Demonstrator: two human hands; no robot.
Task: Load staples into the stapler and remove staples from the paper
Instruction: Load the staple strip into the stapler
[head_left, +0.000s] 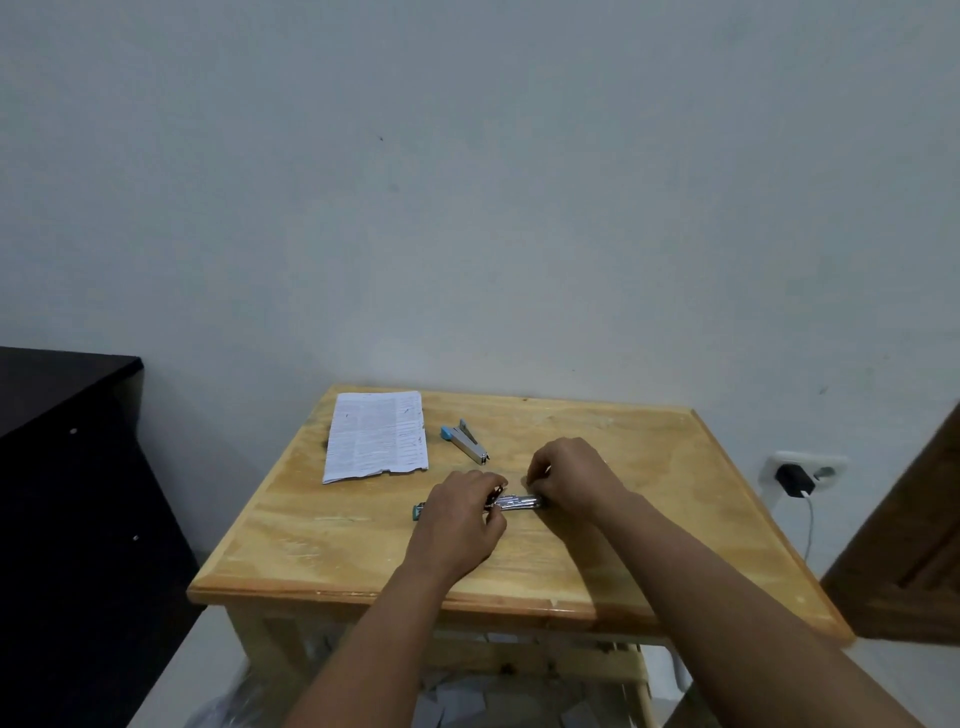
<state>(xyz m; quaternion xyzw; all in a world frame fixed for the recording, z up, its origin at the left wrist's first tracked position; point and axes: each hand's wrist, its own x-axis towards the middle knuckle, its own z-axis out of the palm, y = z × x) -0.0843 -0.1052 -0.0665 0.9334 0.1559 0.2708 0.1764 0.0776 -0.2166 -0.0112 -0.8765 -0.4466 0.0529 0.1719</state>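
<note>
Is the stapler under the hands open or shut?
Open: the stapler lies flat on the table, silver channel exposed between left hand and right hand.

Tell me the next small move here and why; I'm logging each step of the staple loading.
Probably seat the staples in the open stapler and close it. The left hand steadies its blue end while the right hand pinches at the metal channel, so loading looks unfinished. Whether a strip is already in is too small to tell. The paper and second stapler lie untouched beyond.
</note>
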